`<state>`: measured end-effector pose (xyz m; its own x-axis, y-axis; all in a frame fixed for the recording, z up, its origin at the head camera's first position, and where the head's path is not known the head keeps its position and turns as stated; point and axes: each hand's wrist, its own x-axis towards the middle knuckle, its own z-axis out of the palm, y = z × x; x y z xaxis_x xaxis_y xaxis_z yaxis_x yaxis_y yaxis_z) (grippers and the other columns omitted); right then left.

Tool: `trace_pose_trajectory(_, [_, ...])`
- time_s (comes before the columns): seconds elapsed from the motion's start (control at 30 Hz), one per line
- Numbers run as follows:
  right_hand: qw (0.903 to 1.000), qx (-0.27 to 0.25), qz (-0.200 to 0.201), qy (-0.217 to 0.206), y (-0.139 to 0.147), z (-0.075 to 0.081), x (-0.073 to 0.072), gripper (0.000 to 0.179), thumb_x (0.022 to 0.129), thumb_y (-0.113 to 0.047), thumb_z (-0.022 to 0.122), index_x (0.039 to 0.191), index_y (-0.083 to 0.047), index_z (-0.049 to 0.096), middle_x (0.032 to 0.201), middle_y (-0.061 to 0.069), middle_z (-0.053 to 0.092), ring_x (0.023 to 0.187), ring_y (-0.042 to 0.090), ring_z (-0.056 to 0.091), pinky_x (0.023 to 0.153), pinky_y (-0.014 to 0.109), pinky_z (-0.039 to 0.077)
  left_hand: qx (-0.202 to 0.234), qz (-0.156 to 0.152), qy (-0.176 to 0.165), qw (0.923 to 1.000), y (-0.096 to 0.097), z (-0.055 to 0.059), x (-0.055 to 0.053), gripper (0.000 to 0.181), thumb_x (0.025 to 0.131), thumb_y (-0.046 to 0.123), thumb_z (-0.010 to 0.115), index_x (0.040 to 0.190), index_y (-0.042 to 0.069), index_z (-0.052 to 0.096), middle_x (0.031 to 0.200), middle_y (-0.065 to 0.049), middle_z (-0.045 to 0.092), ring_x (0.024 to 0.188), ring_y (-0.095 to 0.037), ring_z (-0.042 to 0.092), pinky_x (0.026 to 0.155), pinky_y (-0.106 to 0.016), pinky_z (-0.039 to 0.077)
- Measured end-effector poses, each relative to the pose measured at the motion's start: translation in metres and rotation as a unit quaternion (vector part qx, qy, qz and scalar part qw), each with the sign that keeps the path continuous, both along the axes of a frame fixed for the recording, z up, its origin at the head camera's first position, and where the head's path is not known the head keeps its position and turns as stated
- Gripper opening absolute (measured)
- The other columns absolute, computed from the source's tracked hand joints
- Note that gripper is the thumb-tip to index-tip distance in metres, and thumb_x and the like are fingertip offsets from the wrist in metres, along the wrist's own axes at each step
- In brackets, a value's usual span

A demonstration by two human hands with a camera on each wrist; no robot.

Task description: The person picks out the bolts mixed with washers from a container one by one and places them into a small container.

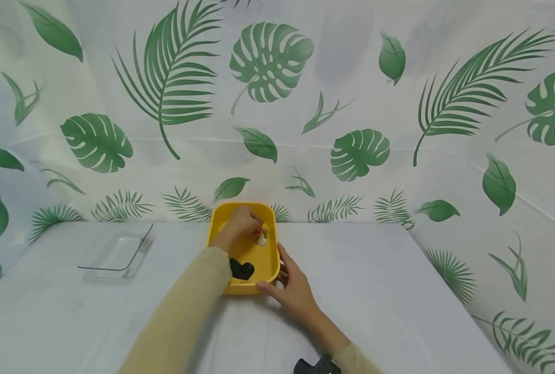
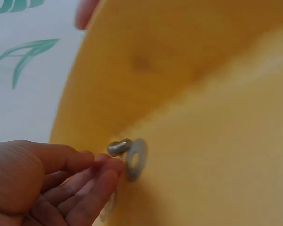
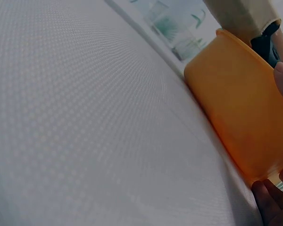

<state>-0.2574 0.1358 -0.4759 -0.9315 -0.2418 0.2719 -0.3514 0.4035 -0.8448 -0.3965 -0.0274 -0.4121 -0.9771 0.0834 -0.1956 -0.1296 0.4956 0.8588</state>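
Observation:
A yellow plastic tub [image 1: 259, 262] stands on the white-covered table. My left hand [image 1: 243, 222] reaches down inside it. In the left wrist view, the fingertips of that hand [image 2: 70, 183] are beside a small metal bolt [image 2: 117, 149] and a flat washer [image 2: 140, 165], with no visible grip on either. Part of another pale ring [image 2: 112, 202] shows behind the fingers. My right hand [image 1: 296, 291] grips the tub's near right corner, thumb at the rim. In the right wrist view, its fingers [image 3: 266, 200] lie low against the tub's wall [image 3: 236, 99].
A clear glass dish [image 1: 114, 254] sits on the table to the left. Behind the table hangs a white cloth with green leaf prints [image 1: 273, 62]. A black wrist camera [image 1: 242, 270] on the left wrist hangs over the tub's near end.

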Motion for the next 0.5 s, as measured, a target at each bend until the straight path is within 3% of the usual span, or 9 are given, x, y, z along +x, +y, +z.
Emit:
trace_pose_trajectory(0.2, [0.9999, 0.008, 0.001, 0.007, 0.0004, -0.0022, -0.0006, 0.096, 0.080, -0.039, 0.076, 0.154, -0.025, 0.017, 0.156, 0.001, 0.030, 0.129, 0.019, 0.052, 0.099, 0.029, 0.048, 0.019, -0.005, -0.007, 0.9998, 0.0011, -0.0089, -0.0032, 0.017, 0.086, 0.003, 0.065, 0.101, -0.004, 0.069, 0.075, -0.013, 0.068, 0.063, -0.021, 0.066, 0.061, -0.025, 0.057])
trace_pose_trajectory(0.5, [1.0000, 0.008, -0.002, -0.004, -0.0001, -0.0010, -0.0002, 0.096, 0.079, -0.039, 0.077, 0.154, -0.027, 0.017, 0.156, -0.002, 0.030, 0.129, 0.017, 0.051, 0.100, 0.028, 0.048, 0.018, -0.010, 0.000, 0.9998, 0.0035, -0.0106, -0.0025, 0.019, 0.080, 0.003, 0.073, 0.098, -0.002, 0.071, 0.086, -0.014, 0.070, 0.070, -0.023, 0.066, 0.070, -0.029, 0.059])
